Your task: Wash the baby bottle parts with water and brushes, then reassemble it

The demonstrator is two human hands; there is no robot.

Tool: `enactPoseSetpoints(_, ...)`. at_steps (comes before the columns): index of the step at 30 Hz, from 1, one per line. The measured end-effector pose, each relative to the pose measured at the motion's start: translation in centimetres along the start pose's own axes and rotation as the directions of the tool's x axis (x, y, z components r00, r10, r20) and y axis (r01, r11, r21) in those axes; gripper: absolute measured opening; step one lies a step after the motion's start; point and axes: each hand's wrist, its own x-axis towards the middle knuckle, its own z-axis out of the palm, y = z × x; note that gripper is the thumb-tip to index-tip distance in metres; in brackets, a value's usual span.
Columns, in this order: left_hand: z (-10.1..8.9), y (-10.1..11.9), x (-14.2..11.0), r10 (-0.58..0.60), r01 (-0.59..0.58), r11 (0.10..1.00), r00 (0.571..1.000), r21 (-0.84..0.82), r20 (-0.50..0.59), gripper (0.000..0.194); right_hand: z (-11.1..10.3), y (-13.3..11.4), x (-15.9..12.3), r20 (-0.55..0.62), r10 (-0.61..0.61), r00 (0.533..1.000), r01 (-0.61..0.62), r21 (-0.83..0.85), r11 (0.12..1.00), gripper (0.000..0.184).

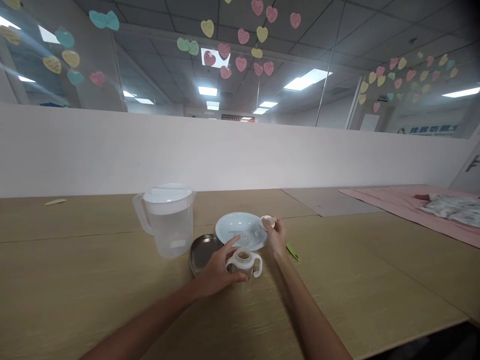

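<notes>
My left hand (219, 267) is closed around the left side of a small clear baby bottle (244, 265) with two white handles, its top uncovered. Between the thumb and fingers of my right hand (276, 235) is a small white ring-shaped cap (267, 221), held over the right rim of a pale blue basin (228, 220). Clear items, too faint to name, lie in the basin. Left of the bottle, partly behind my left hand, is a shallow metal dish (204, 250). The end of a green handle (293, 252) shows beside my right wrist.
A clear plastic pitcher (172, 235) with a white lid stands left of the metal dish. Pink cloth (390, 202) with a patterned fabric (455, 209) on it covers the far right of the table. A white wall (240, 155) runs along the back edge.
</notes>
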Motion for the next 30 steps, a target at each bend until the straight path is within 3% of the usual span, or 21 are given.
enactPoseSetpoints(3, 0.0, 0.0, 0.0, 0.007, -0.007, 1.0, 1.0, -0.01, 0.003, 0.092, 0.2, -0.3, -0.5, 0.092, -0.097, 0.991, 0.11, -0.148, 0.983, 0.039)
enactPoseSetpoints(7, 0.0, -0.2, 0.0, 0.021, -0.021, 0.999, 1.0, -0.031, 0.002, 0.092, 0.3, -1.0, -1.5, 0.263, -0.13, 0.956, 0.21, -0.305, 0.929, 0.039)
enactPoseSetpoints(12, 0.1, -0.2, 0.1, 0.031, -0.031, 0.999, 0.999, -0.01, -0.009, 0.092, 0.3, -1.5, -2.4, 0.459, -0.13, 0.879, 0.381, -0.509, 0.772, 0.039)
enactPoseSetpoints(15, 0.1, -0.1, 0.1, 0.025, -0.024, 0.999, 1.0, 0.027, -0.015, 0.092, 0.3, -1.6, -2.6, 0.506, -0.092, 0.858, 0.413, -0.571, 0.71, 0.041)
enactPoseSetpoints(18, 0.1, 0.0, 0.0, 0.02, -0.02, 0.999, 1.0, 0.025, -0.005, 0.091, 0.3, -1.6, -2.5, 0.46, -0.1, 0.882, 0.379, -0.569, 0.73, 0.041)
enactPoseSetpoints(25, 0.1, -0.1, 0.0, 0.026, -0.026, 1.0, 1.0, 0.008, 0.005, 0.09, 0.2, -0.8, -1.2, 0.198, -0.121, 0.973, 0.189, -0.373, 0.908, 0.044)
enactPoseSetpoints(30, 0.1, -0.1, 0.1, 0.034, -0.034, 0.999, 0.999, -0.012, 0.003, 0.09, 0.2, -0.5, -0.7, 0.123, -0.071, 0.99, 0.099, -0.238, 0.966, 0.046)
